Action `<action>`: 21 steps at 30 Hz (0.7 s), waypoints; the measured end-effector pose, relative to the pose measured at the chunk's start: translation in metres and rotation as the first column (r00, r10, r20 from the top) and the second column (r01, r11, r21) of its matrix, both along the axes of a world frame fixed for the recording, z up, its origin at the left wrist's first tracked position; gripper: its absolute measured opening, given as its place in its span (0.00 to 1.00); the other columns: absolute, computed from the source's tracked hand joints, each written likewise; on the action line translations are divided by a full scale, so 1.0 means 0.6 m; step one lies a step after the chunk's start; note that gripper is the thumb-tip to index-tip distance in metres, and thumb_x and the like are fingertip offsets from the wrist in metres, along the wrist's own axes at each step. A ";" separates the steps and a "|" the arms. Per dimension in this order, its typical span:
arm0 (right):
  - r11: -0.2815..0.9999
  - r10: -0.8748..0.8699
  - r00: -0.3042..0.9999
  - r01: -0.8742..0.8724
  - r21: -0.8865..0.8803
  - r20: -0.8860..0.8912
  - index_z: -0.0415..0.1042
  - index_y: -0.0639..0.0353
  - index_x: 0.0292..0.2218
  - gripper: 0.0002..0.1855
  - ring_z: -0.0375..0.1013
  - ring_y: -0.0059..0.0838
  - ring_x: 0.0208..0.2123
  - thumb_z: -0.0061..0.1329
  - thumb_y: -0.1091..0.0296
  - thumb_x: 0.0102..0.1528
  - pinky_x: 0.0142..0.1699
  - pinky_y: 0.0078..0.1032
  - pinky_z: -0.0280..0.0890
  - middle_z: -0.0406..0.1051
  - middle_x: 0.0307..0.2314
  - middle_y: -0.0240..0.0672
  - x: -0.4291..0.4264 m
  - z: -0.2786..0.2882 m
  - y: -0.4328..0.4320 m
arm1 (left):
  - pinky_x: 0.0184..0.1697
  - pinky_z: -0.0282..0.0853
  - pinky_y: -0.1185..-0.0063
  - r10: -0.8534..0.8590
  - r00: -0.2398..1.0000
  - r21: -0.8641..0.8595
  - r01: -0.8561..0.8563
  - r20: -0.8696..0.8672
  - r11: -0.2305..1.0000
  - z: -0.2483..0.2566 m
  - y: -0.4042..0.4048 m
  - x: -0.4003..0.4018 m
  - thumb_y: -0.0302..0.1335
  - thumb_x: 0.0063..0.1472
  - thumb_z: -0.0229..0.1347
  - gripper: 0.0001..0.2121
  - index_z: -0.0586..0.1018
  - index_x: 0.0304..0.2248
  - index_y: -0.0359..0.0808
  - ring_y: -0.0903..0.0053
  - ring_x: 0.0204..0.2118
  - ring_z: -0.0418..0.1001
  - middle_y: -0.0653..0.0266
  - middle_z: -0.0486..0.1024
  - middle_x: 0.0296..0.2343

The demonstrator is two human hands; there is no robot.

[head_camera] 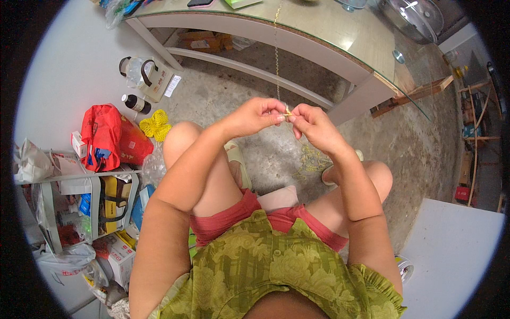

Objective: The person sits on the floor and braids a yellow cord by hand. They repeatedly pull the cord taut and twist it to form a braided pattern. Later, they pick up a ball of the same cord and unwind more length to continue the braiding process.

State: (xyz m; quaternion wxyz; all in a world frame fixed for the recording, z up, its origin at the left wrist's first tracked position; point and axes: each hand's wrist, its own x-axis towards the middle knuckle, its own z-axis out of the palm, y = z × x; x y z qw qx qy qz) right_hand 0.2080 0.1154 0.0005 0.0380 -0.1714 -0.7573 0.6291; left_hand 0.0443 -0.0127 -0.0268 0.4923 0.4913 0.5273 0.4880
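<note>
My left hand [265, 115] and my right hand [312, 124] meet in front of me, above the floor between my knees. Both pinch a small piece of yellow yarn [287, 113] between thumb and fingertips; whether a thin tool is among the fingers I cannot tell. A crinkled yellow strand [276, 56] runs from the fingers up over the table edge. Below the hands, a loose tangle of yellow yarn [312, 159] lies on the concrete floor beside a slipper.
A glass-topped table [318, 34] stands ahead, with a pan and glass lid [414, 18] at its right. To the left are a red bag [101, 135], a dark bottle [136, 103], yellow foam netting [155, 125] and a crowded rack [95, 211]. A pale panel [450, 255] is at lower right.
</note>
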 end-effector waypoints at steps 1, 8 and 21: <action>1.000 -0.005 1.000 0.004 0.027 0.026 0.67 0.62 0.25 0.10 0.62 0.14 0.18 0.42 0.67 0.55 0.22 0.16 0.56 0.66 0.15 0.27 0.001 0.003 0.000 | 0.34 0.64 0.86 -0.015 0.998 -0.025 0.013 -0.060 1.000 -0.002 0.000 0.001 0.28 0.59 0.49 0.12 0.71 0.42 0.37 0.88 0.30 0.66 0.72 0.71 0.27; 0.998 0.067 0.998 -0.067 0.021 0.022 0.69 0.63 0.25 0.12 0.63 0.16 0.18 0.41 0.65 0.55 0.23 0.18 0.57 0.66 0.15 0.29 -0.001 0.008 -0.002 | 0.31 0.63 0.87 -0.142 0.987 -0.216 0.124 -0.071 0.968 0.035 -0.005 0.024 0.34 0.61 0.46 0.11 0.73 0.36 0.35 0.90 0.27 0.65 0.76 0.70 0.25; 0.893 -0.125 0.992 0.122 0.433 -0.022 0.71 0.60 0.27 0.11 0.68 0.38 0.22 0.43 0.63 0.52 0.29 0.32 0.62 0.68 0.18 0.41 -0.012 -0.003 -0.026 | 0.29 0.61 0.87 0.262 0.949 -0.067 -0.277 -0.175 0.958 0.002 0.004 0.003 0.32 0.59 0.50 0.11 0.77 0.26 0.34 0.91 0.26 0.63 0.77 0.70 0.21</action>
